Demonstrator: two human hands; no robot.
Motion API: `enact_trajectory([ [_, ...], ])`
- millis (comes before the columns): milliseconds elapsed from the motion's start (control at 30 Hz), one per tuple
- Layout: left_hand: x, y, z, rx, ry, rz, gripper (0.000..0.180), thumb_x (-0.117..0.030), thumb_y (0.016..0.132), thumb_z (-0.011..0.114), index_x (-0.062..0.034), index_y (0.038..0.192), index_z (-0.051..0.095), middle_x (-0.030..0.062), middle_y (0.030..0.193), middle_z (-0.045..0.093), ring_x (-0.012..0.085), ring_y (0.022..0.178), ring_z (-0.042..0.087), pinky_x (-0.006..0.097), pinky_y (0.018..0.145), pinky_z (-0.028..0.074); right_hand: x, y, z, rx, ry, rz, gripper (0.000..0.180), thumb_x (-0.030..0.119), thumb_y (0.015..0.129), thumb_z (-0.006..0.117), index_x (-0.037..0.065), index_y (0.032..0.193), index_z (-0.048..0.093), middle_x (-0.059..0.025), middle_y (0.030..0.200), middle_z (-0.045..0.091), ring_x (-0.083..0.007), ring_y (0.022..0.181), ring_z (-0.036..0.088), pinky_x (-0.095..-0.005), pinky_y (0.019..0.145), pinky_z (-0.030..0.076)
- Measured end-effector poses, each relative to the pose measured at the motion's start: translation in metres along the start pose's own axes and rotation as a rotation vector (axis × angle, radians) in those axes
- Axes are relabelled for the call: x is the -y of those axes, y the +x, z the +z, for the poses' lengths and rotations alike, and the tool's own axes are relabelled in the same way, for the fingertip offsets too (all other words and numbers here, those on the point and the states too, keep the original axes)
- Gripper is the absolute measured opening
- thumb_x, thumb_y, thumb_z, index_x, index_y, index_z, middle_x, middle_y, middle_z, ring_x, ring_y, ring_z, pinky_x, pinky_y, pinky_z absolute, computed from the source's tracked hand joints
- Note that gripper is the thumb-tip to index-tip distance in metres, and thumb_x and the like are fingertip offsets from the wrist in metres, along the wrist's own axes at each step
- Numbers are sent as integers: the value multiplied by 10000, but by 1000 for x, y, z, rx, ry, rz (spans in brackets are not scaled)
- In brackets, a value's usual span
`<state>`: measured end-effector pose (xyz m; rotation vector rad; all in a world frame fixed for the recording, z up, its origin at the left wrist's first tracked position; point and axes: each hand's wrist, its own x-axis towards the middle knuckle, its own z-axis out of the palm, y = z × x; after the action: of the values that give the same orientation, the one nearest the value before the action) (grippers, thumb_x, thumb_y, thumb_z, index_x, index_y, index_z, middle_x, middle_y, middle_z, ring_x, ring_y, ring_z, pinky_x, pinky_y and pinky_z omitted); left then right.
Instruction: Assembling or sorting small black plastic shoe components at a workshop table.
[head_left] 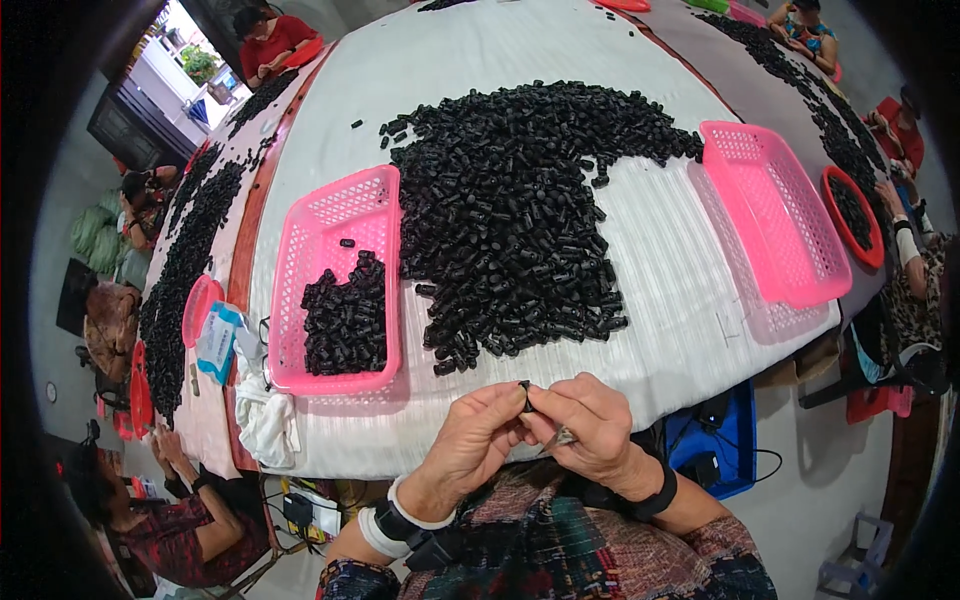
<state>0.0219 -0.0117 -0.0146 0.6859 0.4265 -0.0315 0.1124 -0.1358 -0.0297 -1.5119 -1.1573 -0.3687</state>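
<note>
The black part (526, 393) is up at the fingertips, over the near edge of the table (690, 330). I see left hand (472, 432) and right hand (590, 428) both pinched on it. Greyish bit (565, 437) under right fingers, can't tell what. I'd call the part light, stiff, probably smooth plastic: slips sooner than breaks. I'd grip its sides, thumb to fingertip, gentle squeeze. Lookalikes: loose pile (510, 220), left pink basket (335, 383).

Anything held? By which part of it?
A small black piece, pinched between left hand and right hand; exact grip spot unclear. A greyish item shows under the right hand; hold unclear.
</note>
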Motion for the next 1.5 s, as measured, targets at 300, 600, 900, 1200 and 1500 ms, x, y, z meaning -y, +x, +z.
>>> enact_trajectory([
  [300, 0, -1, -2, 9, -5, -19, 213, -161, 887, 522, 37, 946, 578, 96, 791, 618, 142, 697, 583, 241, 635, 474, 2, 2, -1, 30, -38, -44, 250, 30, 620, 692, -7, 852, 605, -64, 679, 539, -194, 524, 501, -289, 440, 398],
  [600, -2, -3, -15, -9, 17, -88, 197, -167, 880, 535, 22, 933, 559, 67, 809, 586, 128, 688, 556, 259, 645, 473, -1, -6, -4, 211, 148, 16, 190, 22, 665, 669, 10, 825, 566, -72, 724, 540, -197, 535, 507, -295, 456, 408],
  [900, -13, -17, -7, 42, 81, -97, 250, -180, 863, 553, 50, 960, 532, 92, 771, 552, 135, 639, 524, 295, 616, 487, 1, 4, -15, 403, 684, 609, 261, 197, 931, 416, -14, 834, 534, -79, 745, 503, -144, 649, 480, -255, 586, 398],
  [1200, -10, -20, -7, 50, 117, -114, 256, -170, 859, 559, 53, 981, 531, 92, 793, 559, 129, 668, 521, 304, 623, 495, -1, 2, -11, 424, 515, 485, 257, 190, 916, 456, -15, 790, 544, -98, 683, 488, -208, 610, 489, -295, 553, 405],
  [1500, -12, -18, -10, 60, 54, -125, 201, -126, 888, 514, 56, 966, 552, 62, 786, 575, 134, 659, 568, 260, 621, 496, -6, 0, -5, 431, 450, 437, 240, 186, 905, 476, -10, 790, 555, -98, 665, 490, -217, 583, 491, -308, 521, 401],
])
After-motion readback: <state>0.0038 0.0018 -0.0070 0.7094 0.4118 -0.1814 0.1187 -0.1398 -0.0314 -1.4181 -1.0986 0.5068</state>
